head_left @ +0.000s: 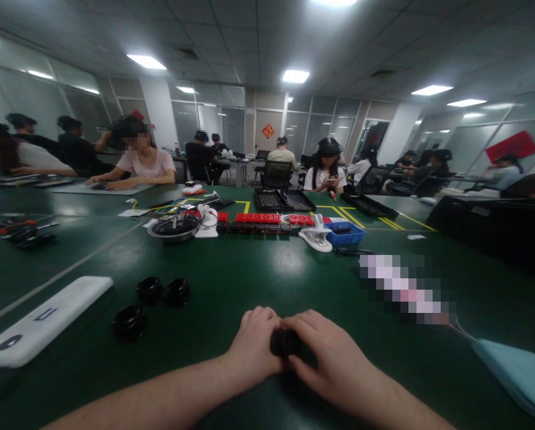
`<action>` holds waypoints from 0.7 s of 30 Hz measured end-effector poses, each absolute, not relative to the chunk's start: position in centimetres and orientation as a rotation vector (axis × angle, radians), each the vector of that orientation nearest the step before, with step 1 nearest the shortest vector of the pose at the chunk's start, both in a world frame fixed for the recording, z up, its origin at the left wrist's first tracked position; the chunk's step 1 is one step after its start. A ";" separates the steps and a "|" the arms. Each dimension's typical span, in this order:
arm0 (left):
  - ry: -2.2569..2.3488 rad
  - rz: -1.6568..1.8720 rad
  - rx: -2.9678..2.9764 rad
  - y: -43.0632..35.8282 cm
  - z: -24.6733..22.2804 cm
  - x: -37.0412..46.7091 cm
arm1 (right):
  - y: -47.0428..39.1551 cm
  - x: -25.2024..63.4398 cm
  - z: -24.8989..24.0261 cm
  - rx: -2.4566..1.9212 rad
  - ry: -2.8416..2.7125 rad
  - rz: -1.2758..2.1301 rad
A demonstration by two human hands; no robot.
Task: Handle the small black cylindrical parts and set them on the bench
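My left hand (254, 343) and my right hand (332, 352) meet over the green table (258, 275) near its front edge. Both grip one small black round part (285, 343) between them; most of it is hidden by my fingers. Three more black round parts lie to the left: two side by side (149, 290) (177, 292) and one nearer me (129, 321).
A white flat device (38, 322) lies at the left, a light blue object (516, 370) at the right. Further back are a bowl with cables (174, 227), red blocks (258, 218), a white clip (316, 237) and a blue tray (344, 233). Other people sit at tables beyond.
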State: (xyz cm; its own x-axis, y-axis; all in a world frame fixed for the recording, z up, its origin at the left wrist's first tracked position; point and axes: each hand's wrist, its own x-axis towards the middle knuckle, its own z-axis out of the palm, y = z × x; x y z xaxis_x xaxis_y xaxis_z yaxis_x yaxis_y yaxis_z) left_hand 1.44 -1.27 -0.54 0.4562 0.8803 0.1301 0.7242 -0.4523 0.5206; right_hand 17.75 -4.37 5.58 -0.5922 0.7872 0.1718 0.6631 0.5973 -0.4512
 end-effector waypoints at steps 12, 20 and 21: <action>1.303 0.583 2.290 -1.3 -0.6 1.4 | -3.9 17.9 4.7 -1.187 -2.375 0.583; 1.295 0.572 2.318 -1.4 -0.3 1.4 | -3.5 17.8 4.3 -1.274 -2.379 0.573; 1.298 0.572 2.318 -1.4 -0.3 1.5 | -3.6 17.8 4.4 -1.223 -2.390 0.584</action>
